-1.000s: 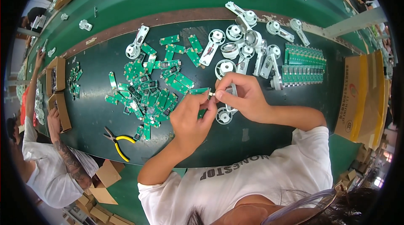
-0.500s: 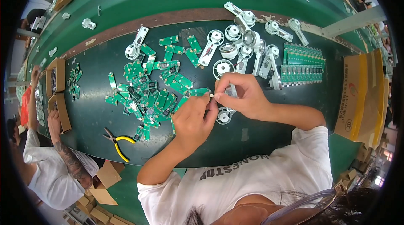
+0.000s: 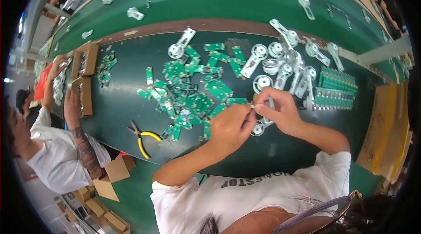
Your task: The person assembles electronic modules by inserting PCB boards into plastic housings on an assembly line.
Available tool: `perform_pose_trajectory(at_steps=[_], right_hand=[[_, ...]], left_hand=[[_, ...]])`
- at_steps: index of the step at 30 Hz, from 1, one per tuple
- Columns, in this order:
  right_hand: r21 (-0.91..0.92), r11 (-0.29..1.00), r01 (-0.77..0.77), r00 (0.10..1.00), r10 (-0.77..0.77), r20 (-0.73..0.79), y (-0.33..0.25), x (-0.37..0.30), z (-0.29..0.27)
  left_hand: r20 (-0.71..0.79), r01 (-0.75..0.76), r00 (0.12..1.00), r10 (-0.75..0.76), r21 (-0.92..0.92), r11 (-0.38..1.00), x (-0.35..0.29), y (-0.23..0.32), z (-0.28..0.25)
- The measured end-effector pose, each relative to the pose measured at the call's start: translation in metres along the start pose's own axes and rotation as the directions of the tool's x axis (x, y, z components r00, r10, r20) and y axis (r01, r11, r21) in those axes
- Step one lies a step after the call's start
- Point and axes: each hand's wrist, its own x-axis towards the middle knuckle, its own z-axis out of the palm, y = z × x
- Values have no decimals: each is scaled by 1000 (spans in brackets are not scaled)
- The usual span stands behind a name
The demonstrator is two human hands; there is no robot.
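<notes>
My left hand [image 3: 232, 125] and my right hand [image 3: 280, 112] meet over the dark green table, fingertips pinched together. Between them is a small pale piece [image 3: 252, 106], mostly covered by the fingers; its kind is too small to tell. Just beyond and under my right hand lie white plastic housings with round, spoked ends, one wheel-like end [image 3: 262, 82] showing past the fingers. To the left of my left hand spreads a loose heap of small green circuit boards [image 3: 188, 96], with one board [image 3: 237, 101] right beside its knuckles.
Yellow-handled pliers [image 3: 141, 136] lie near the front edge. Several white housings [image 3: 254, 60] cluster at the back right, beside green board panels [image 3: 335, 91]. A cardboard box [image 3: 381, 129] stands right. A co-worker [image 3: 66, 146] reaches by small boxes [image 3: 83, 96] at left. Beyond runs a green belt [image 3: 197, 1] carrying parts.
The whole view has shifted, so the table and my hands appear farther right and lower. Both hands keep their pinch on the small piece. The co-worker's hands have moved slightly.
</notes>
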Motion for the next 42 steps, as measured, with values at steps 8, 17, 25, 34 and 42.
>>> perform_pose_trajectory(at_steps=[8, 17, 25, 34, 42], right_hand=[[-5, 998, -67, 997, 67, 46, -2, -3, 0], [141, 986, -85, 994, 75, 78, 2, 4, 1], [-65, 998, -12, 995, 18, 99, 0, 3, -7], [-77, 996, -51, 985, 63, 162, -4, 10, -12], [-29, 995, -94, 989, 97, 109, -5, 9, -12]], left_hand=[[-9, 36, 999, -36, -18, 999, -8, 1, 4], [1, 40, 999, -39, -26, 999, -6, -1, 3], [47, 36, 998, -34, -23, 999, -7, -4, 5], [94, 46, 995, -42, -37, 998, -4, 1, 0], [25, 156, 988, -154, -152, 976, 0, 1, 0]])
